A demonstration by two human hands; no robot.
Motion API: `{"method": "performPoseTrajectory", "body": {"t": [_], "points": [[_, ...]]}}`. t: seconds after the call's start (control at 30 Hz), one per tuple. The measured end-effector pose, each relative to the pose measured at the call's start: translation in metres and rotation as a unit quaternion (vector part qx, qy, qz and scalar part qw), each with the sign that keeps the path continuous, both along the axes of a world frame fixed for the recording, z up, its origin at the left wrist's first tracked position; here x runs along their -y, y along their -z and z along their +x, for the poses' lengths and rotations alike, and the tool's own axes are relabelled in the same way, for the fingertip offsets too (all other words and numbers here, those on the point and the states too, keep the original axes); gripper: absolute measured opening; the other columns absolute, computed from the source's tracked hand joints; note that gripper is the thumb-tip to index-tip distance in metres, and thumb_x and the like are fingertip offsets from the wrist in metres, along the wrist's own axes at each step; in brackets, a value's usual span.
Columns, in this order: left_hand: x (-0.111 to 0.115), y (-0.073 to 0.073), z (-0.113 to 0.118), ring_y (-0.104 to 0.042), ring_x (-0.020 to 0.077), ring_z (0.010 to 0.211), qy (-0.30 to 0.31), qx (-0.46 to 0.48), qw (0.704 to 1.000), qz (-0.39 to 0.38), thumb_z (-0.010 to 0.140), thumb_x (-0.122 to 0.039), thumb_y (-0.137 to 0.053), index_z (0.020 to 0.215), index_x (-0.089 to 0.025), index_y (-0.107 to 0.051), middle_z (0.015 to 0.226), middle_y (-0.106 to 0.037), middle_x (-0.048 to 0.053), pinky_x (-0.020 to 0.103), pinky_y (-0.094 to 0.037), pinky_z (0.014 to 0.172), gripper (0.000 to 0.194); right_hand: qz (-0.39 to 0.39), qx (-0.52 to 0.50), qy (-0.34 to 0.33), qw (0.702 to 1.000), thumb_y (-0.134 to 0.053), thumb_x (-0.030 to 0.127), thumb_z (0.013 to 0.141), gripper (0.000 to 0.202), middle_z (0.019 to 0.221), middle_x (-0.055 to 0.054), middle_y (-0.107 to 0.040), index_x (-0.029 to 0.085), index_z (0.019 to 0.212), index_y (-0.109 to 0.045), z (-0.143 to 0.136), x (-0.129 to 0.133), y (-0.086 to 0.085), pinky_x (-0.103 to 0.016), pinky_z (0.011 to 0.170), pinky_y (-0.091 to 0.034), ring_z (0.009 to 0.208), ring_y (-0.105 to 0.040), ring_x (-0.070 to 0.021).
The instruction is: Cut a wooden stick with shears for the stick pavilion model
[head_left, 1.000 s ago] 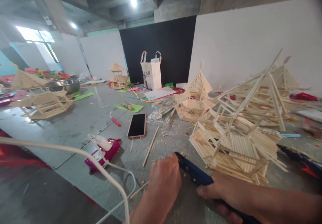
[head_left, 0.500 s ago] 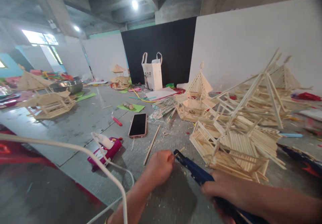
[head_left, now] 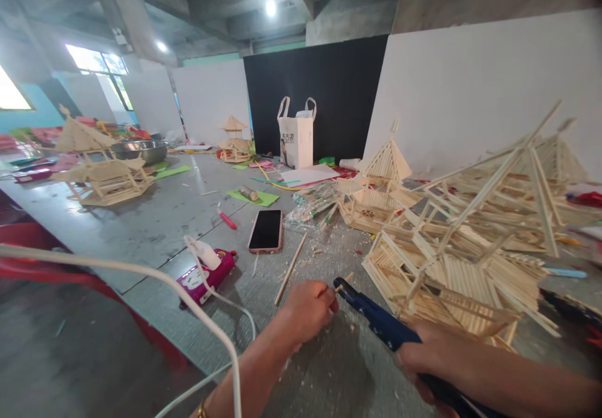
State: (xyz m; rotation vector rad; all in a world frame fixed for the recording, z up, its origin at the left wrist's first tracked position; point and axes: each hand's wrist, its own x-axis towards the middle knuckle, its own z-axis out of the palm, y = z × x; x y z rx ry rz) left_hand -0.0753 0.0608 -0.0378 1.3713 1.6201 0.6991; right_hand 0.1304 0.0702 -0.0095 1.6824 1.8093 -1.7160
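My left hand [head_left: 310, 308] is closed in a pinch on a thin wooden stick [head_left: 348, 276], of which only a short bit shows past the tool. In my right hand [head_left: 426, 358] is a dark blue hand cutter [head_left: 376, 318], gripped by its handles. The cutter's tip lies across the stick, right beside my left fingertips. A longer loose wooden stick [head_left: 290, 269] rests on the table left of the cutter. Just right of the tool stands a partly built model pavilion [head_left: 451, 280] made of wooden sticks, its upper frame leaning and open.
A phone [head_left: 266, 230], a magenta power strip [head_left: 207, 277] and a white cable [head_left: 188, 305] lie to the left. Farther back are bagged sticks [head_left: 313, 202], a finished stick pavilion [head_left: 383, 164], another pavilion [head_left: 101, 173] and a paper bag [head_left: 297, 142]. Wood crumbs litter the table [head_left: 329, 368].
The view has turned slightly left, so everything sits farther right in the picture. Both hands keep their grips, with the cutter's tip still at the left fingertips.
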Motion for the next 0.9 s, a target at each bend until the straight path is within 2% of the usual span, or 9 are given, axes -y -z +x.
{"method": "performPoseTrajectory", "body": {"t": [0.1,0.3,0.67,0.8,0.9], "points": [[-0.002,0.0,-0.001,-0.038,0.0105,0.041,0.008,-0.042,0.999,0.021,0.082,-0.031,-0.037,0.06,-0.018,-0.056,0.044,-0.043,-0.005,0.022,-0.026,0.045,0.032,0.009,0.012,-0.016,1.0,-0.038,0.023,0.072,0.015,0.046,0.001,-0.046,0.017,0.061,-0.046,-0.001,-0.002,0.0,-0.016,0.034,-0.035,0.036,-0.044,-0.0086],[-0.003,-0.002,0.0,-0.044,0.0124,0.047,0.01,-0.102,0.994,0.047,0.084,-0.029,-0.036,0.065,-0.017,-0.063,0.046,-0.046,-0.004,0.023,-0.029,0.049,0.035,0.042,-0.005,-0.042,0.998,-0.042,0.028,0.07,0.016,0.049,-0.001,-0.051,0.016,0.062,-0.048,0.003,-0.01,0.012,-0.02,0.033,-0.04,0.036,-0.047,-0.0107],[-0.003,-0.006,0.003,-0.054,0.0144,0.053,0.027,-0.164,0.984,0.064,0.086,-0.026,-0.034,0.069,-0.017,-0.067,0.051,-0.057,0.0,0.023,-0.035,0.051,0.038,0.086,0.027,-0.073,0.993,-0.039,0.027,0.076,0.019,0.039,0.002,-0.044,0.018,0.059,-0.044,0.004,-0.013,0.013,-0.017,0.028,-0.033,0.029,-0.039,-0.0088],[-0.001,-0.007,0.006,-0.057,0.0143,0.051,0.046,-0.184,0.98,0.054,0.087,-0.026,-0.031,0.07,-0.016,-0.067,0.049,-0.059,0.001,0.021,-0.038,0.049,0.041,0.106,0.025,-0.073,0.991,-0.04,0.03,0.078,0.017,0.034,0.004,-0.041,0.019,0.066,-0.046,0.006,-0.009,0.018,-0.015,0.024,-0.03,0.025,-0.035,-0.0086],[0.004,-0.007,0.012,-0.063,0.0178,0.06,0.058,-0.229,0.97,0.056,0.085,-0.021,-0.034,0.072,-0.015,-0.067,0.06,-0.067,0.007,0.024,-0.041,0.053,0.036,0.08,0.013,-0.07,0.994,-0.04,0.028,0.073,0.026,0.031,0.003,-0.038,0.018,0.05,-0.043,0.008,-0.004,0.025,-0.015,0.023,-0.029,0.023,-0.034,-0.0074]]}}
